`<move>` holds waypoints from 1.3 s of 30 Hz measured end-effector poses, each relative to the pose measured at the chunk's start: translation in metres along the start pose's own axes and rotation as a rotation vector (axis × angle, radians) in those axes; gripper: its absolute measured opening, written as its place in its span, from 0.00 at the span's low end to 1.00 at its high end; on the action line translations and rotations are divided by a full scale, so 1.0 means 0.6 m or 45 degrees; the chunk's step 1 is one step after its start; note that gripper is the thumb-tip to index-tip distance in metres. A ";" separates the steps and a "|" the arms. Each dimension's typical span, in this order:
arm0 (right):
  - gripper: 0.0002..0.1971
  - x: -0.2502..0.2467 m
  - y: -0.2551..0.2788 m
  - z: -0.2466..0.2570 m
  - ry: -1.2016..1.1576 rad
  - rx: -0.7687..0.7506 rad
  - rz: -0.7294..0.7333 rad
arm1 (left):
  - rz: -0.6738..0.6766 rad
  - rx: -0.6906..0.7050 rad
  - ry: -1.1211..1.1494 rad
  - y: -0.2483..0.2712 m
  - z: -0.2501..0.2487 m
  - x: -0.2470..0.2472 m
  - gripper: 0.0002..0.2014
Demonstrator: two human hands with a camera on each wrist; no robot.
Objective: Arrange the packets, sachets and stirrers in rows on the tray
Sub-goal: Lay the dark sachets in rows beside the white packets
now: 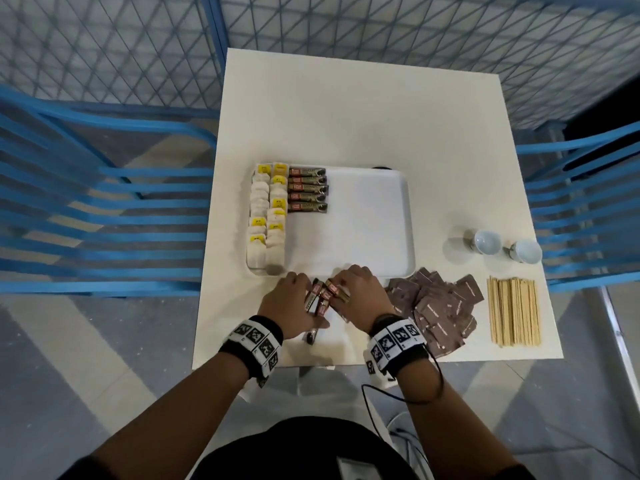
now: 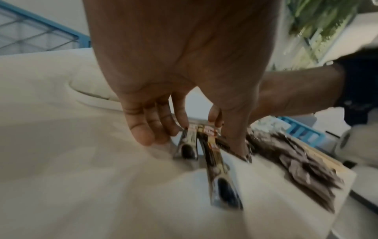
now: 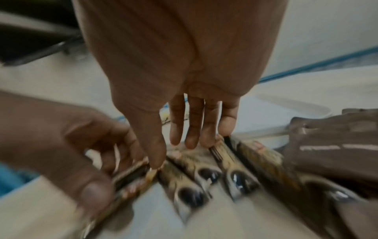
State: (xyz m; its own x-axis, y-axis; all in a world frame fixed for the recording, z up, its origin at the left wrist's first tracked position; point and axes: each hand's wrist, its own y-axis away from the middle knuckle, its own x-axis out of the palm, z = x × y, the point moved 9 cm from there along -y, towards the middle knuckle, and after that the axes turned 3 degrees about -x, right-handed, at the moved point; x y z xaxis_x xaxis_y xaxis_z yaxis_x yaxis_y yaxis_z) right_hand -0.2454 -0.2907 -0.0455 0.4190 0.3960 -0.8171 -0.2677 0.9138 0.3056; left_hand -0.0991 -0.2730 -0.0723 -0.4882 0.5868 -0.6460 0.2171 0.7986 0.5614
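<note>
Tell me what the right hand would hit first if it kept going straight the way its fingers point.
Likely the near rim of the white tray, just beyond the right hand; depth is hard to judge.

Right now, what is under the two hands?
Loose coffee sticks lie on the table under the left hand and right hand. How many is hidden.
</note>
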 end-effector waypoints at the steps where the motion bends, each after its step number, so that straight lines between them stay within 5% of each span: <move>1: 0.18 0.010 0.009 0.002 0.086 -0.020 0.017 | -0.048 0.003 -0.048 0.005 -0.004 0.004 0.40; 6: 0.28 0.024 0.031 0.003 0.173 0.011 0.008 | -0.219 -0.047 0.038 0.014 0.000 0.015 0.27; 15: 0.20 0.024 0.022 -0.015 -0.038 0.124 0.049 | -0.343 -0.116 0.325 0.041 0.025 -0.012 0.05; 19: 0.19 -0.014 0.016 -0.016 -0.215 0.149 -0.035 | -0.279 -0.385 0.710 0.046 0.048 -0.020 0.11; 23: 0.15 -0.070 0.006 0.018 -0.477 0.088 -0.165 | -0.269 -0.330 1.159 0.035 0.013 -0.051 0.16; 27: 0.04 -0.113 -0.014 0.074 -0.564 -0.054 -0.230 | -0.309 -0.186 1.121 0.026 -0.030 -0.106 0.18; 33: 0.05 -0.152 -0.060 0.093 -0.781 -0.032 -0.333 | -0.471 -0.227 1.310 0.001 0.006 -0.175 0.13; 39: 0.08 -0.153 -0.103 0.105 -1.042 0.052 -0.264 | -0.391 -0.238 1.538 -0.022 0.019 -0.237 0.08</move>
State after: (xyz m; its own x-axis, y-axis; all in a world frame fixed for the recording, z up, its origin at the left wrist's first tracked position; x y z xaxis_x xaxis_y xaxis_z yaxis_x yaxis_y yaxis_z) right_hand -0.2129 -0.3780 0.0412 0.9566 0.1467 -0.2518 -0.0914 0.9715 0.2188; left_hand -0.0227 -0.3656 0.0063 -0.9786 -0.1948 0.0662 -0.1168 0.7910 0.6005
